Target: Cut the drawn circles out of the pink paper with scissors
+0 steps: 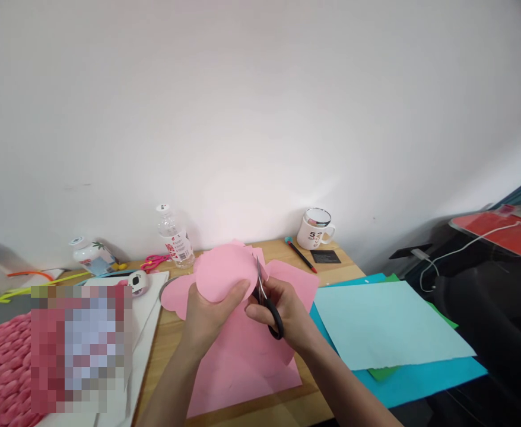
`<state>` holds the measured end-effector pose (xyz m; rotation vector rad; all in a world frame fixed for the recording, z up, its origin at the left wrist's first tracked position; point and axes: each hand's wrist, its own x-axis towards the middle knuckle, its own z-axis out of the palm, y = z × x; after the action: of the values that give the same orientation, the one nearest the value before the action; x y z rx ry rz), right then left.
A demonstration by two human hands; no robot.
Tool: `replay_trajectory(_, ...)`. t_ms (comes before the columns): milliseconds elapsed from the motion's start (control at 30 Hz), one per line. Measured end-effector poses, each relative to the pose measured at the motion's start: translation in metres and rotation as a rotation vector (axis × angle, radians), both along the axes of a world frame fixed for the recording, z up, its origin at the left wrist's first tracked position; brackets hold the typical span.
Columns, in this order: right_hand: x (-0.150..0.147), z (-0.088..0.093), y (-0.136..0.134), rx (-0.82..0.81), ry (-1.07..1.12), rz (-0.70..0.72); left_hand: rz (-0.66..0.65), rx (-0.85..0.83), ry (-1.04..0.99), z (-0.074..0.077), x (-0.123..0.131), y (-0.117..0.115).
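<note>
In the middle of the head view, my left hand (211,311) grips a rounded piece of pink paper (227,270) between thumb and fingers, raised above the table. My right hand (285,311) is closed round the black handles of a pair of scissors (275,317). Their blades point upward at the right edge of the pink piece, slightly apart. Under both hands lie several sheets and scraps of pink paper (247,379). Another rounded pink cutout (175,295) rests to the left of my left hand.
A clear plastic bottle (178,237), a white mug (314,230), a pen (302,256) and pink scissors (154,261) stand or lie along the wall. Light blue paper (389,326) is stacked at right. A pink braided item (5,367) and white sheets (147,332) are at left.
</note>
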<state>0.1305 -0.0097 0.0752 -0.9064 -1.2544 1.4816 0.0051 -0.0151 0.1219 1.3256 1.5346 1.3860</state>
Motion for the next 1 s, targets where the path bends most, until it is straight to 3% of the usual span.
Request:
replay_trajectory(633,0.001,-0.003,0.000,0.008,0.004,-0.024,0.006,-0.024,0.026,-0.007,-0.007,0.007)
replay_trajectory(1000,0.000,0.002,0.000,0.009,0.015,0.005,-0.073,-0.018,0.053,-0.012,-0.017,0.011)
